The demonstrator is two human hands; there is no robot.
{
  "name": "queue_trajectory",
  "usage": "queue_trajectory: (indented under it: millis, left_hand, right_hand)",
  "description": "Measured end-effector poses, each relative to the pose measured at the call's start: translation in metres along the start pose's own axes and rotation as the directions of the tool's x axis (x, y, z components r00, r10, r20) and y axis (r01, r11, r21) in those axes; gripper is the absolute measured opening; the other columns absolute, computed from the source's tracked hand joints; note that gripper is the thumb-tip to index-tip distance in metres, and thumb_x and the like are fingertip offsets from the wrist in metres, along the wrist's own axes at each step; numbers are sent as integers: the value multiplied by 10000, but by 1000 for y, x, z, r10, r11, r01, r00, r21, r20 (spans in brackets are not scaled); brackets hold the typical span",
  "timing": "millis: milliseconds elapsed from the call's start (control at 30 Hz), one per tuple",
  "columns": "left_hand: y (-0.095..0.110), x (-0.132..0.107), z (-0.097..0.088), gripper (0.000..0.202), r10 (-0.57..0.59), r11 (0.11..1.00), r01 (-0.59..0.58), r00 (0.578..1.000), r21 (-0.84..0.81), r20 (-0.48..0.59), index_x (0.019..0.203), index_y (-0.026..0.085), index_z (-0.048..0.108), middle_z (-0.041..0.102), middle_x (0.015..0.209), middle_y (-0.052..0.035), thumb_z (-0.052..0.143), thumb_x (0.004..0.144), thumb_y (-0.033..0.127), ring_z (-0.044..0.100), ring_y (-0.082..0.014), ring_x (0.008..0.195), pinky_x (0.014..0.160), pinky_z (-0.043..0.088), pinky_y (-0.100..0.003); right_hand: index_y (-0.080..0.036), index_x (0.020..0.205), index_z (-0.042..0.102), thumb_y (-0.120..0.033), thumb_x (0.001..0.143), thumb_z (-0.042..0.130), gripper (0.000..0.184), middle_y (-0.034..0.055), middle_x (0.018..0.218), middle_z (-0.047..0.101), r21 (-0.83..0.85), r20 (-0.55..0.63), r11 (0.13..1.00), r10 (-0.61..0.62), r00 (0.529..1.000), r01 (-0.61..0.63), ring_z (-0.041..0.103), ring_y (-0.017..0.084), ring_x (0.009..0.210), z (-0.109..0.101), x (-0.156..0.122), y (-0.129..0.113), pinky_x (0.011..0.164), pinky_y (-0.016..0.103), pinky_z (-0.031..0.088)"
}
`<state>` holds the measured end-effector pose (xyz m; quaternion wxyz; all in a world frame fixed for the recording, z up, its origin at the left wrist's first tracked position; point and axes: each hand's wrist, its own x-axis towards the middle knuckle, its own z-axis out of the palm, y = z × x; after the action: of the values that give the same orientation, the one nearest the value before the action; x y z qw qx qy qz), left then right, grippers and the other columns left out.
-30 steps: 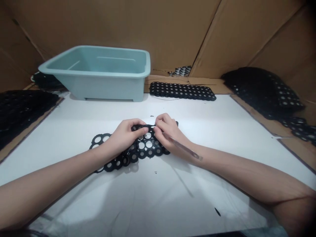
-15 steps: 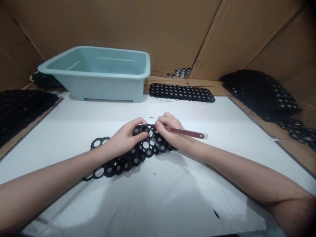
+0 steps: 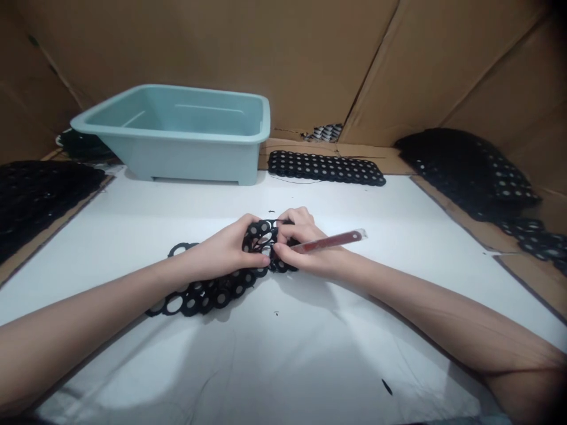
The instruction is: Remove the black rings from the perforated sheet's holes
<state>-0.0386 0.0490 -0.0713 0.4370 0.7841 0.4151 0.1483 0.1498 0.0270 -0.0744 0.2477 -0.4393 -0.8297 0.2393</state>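
A black ringed mat [image 3: 214,293] sat between two hands at the centre of the frame.
The left hand [image 3: 225,251] pinched it thumb uppermost, the mat trailing under the wrist toward lower left; the right hand [image 3: 308,242], at the mat's right end, grasped a reddish-brown flat tool [image 3: 336,241] that pointed right. White bench [image 3: 248,348] stretched from the hands toward the frame's bottom, and upward to a pale-blue tub [image 3: 204,156], upper left. Dark piles flanked its slanting left and right edges.
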Motion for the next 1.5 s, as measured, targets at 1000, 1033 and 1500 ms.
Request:
queue_trajectory:
  millis: [1000, 1033, 1500]
  left_hand:
    - [4, -4, -2, 385, -83, 995, 76, 991, 67, 101, 973, 208, 464, 576, 861, -12, 577, 687, 440, 539, -199, 773, 639, 376, -285]
    - [4, -5, -1, 381, -95, 993, 88, 991, 74, 89, 979, 214, 456, 571, 838, -4, 579, 686, 426, 535, -194, 753, 623, 371, -279]
    - [4, -5, -2, 299, -185, 983, 184, 982, 21, 48, 890, 209, 440, 559, 833, 5, 569, 699, 400, 522, -185, 765, 637, 375, -282]
  right_hand:
    - [-197, 566, 503, -184, 770, 512, 205, 14, 749, 613, 104, 55, 995, -11, 998, 5, 401, 214, 1109, 3, -1, 7, 952, 389, 285]
    - [-196, 569, 497, -183, 775, 506, 207, 17, 748, 612, 111, 59, 994, -4, 998, -3, 402, 214, 1110, 4, -1, 7, 947, 392, 290]
    - [-181, 609, 587, -268, 825, 464, 263, 56, 989, 528, 280, -18, 947, 169, 986, -157, 421, 173, 1094, 6, -6, 8, 943, 339, 331]
